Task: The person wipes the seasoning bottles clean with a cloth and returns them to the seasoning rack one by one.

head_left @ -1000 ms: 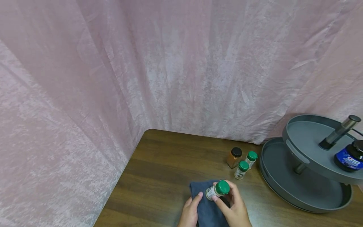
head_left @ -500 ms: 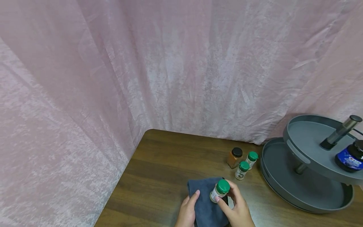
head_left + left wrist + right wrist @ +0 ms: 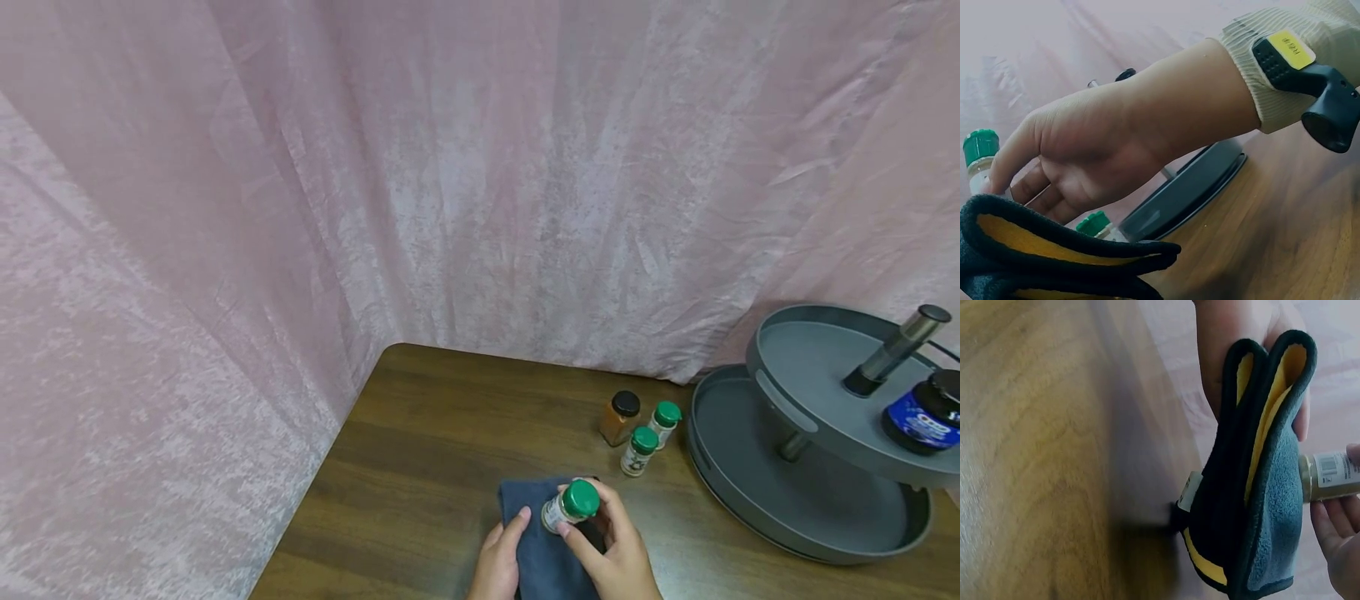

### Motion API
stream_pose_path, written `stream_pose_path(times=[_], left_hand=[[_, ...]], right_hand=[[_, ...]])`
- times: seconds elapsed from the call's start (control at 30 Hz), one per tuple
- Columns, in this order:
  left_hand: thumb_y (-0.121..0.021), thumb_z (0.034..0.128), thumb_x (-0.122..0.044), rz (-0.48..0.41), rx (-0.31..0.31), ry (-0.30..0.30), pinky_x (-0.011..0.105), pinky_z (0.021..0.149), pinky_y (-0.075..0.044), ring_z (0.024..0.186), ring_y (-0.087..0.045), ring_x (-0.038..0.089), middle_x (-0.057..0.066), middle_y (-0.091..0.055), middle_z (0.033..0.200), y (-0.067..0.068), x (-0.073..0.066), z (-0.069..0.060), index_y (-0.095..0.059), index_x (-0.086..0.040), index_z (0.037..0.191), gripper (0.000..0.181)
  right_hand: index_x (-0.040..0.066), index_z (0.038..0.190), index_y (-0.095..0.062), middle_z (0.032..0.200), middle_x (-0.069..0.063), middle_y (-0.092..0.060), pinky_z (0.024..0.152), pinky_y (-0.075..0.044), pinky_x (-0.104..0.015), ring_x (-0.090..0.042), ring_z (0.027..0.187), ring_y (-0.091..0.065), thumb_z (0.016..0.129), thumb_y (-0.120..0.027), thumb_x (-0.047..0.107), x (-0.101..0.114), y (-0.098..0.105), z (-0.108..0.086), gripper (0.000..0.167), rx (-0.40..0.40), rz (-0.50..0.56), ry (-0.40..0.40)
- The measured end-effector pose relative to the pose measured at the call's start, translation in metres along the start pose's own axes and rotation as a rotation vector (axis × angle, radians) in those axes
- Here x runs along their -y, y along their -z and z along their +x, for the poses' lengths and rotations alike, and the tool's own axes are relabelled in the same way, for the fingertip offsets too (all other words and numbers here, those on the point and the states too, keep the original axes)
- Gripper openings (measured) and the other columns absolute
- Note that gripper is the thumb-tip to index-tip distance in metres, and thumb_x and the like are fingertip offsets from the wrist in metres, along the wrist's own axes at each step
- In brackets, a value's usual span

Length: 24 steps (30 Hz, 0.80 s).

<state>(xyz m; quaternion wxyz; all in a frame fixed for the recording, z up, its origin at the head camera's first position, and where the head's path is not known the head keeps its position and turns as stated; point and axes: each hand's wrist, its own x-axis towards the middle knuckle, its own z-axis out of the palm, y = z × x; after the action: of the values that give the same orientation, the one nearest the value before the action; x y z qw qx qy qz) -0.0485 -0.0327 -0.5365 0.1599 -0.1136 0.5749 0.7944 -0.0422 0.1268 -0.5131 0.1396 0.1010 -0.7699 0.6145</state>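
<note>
A small spice jar with a green lid tilts over a folded dark blue-grey cloth in the head view. My right hand holds the jar between thumb and fingers. On the cloth's left side, my left hand grips it with the thumb on top. The right wrist view shows the jar's base against or very near the cloth's fuzzy face; yellow lining shows in the folds. In the left wrist view the cloth hides part of the jar below its lid.
Beyond my right hand stand two green-lidded spice jars, the nearer one in front, and a black-lidded orange-brown jar. A grey two-tier round tray fills the right side, with a dark blue-labelled jar on top. Pink curtain hangs behind the table.
The jar swung more upright and rightward half a second ago, then tipped back left over the cloth. The cloth spread a little up and left, then drew back. Both hands keep their holds.
</note>
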Motion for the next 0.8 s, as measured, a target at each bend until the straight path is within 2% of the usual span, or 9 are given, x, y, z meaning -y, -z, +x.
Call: stream_pose_path(times=[0.13, 0.27, 0.4, 0.53, 0.63, 0.7, 0.8], left_hand=[[-0.048, 0.1055, -0.038, -0.003, -0.034, 0.002, 0.027, 0.084, -0.056, 0.091, -0.069, 0.012, 0.012, -0.075, 0.11, 0.002, -0.002, 0.001, -0.057, 0.01, 0.132, 0.055], [-0.05, 0.1051, -0.039, -0.045, -0.029, 0.012, 0.028, 0.083, -0.057, 0.09, -0.071, 0.014, 0.01, -0.075, 0.108, 0.003, -0.005, 0.002, -0.056, 0.008, 0.132, 0.054], [-0.051, 0.1042, -0.041, -0.063, -0.022, 0.028, 0.028, 0.083, -0.056, 0.09, -0.07, 0.013, 0.004, -0.075, 0.104, 0.004, -0.008, 0.002, -0.055, 0.006, 0.132, 0.055], [-0.052, 0.1036, -0.043, -0.057, -0.02, 0.037, 0.028, 0.086, -0.055, 0.092, -0.068, 0.013, 0.003, -0.074, 0.105, 0.004, -0.009, 0.002, -0.055, 0.007, 0.132, 0.057], [-0.054, 0.1024, -0.042, -0.016, -0.051, 0.029, 0.028, 0.086, -0.054, 0.094, -0.067, 0.014, 0.007, -0.074, 0.108, 0.004, -0.008, 0.002, -0.055, 0.01, 0.131, 0.059], [-0.054, 0.1021, -0.042, 0.012, -0.061, 0.027, 0.028, 0.086, -0.053, 0.095, -0.066, 0.014, 0.01, -0.073, 0.11, 0.004, -0.008, 0.002, -0.056, 0.011, 0.13, 0.06], [-0.052, 0.1032, -0.041, 0.041, -0.038, 0.028, 0.028, 0.087, -0.052, 0.094, -0.066, 0.012, 0.01, -0.074, 0.111, 0.004, -0.006, 0.001, -0.058, 0.01, 0.13, 0.057]], right_hand=[[0.004, 0.134, -0.053, 0.118, -0.006, -0.069, 0.085, -0.054, -0.023, -0.001, 0.107, -0.064, 0.086, -0.077, 0.002, 0.002, -0.001, -0.003, 0.054, 0.028, -0.01, -0.055], [0.007, 0.134, -0.055, 0.119, 0.001, -0.068, 0.087, -0.054, -0.024, -0.001, 0.105, -0.062, 0.086, -0.08, 0.01, 0.006, 0.0, -0.003, 0.055, 0.025, -0.062, -0.158], [0.009, 0.136, -0.055, 0.122, 0.003, -0.066, 0.09, -0.053, -0.024, 0.001, 0.107, -0.06, 0.085, -0.081, 0.012, 0.009, 0.004, -0.002, 0.057, 0.001, -0.115, -0.218], [0.007, 0.137, -0.053, 0.124, 0.002, -0.064, 0.09, -0.053, -0.023, 0.002, 0.107, -0.059, 0.086, -0.08, 0.009, 0.008, 0.007, -0.001, 0.057, -0.024, -0.14, -0.197], [0.006, 0.137, -0.053, 0.123, 0.002, -0.065, 0.09, -0.052, -0.022, 0.002, 0.107, -0.061, 0.087, -0.079, 0.008, 0.004, 0.009, 0.002, 0.056, -0.039, -0.147, -0.149], [0.01, 0.136, -0.053, 0.123, 0.003, -0.067, 0.09, -0.051, -0.019, 0.001, 0.109, -0.061, 0.087, -0.078, 0.007, 0.002, 0.009, 0.003, 0.055, -0.046, -0.142, -0.123], [0.013, 0.136, -0.053, 0.122, 0.0, -0.069, 0.091, -0.051, -0.016, 0.001, 0.111, -0.062, 0.087, -0.078, 0.004, -0.002, 0.008, 0.005, 0.056, -0.044, -0.116, -0.062]])
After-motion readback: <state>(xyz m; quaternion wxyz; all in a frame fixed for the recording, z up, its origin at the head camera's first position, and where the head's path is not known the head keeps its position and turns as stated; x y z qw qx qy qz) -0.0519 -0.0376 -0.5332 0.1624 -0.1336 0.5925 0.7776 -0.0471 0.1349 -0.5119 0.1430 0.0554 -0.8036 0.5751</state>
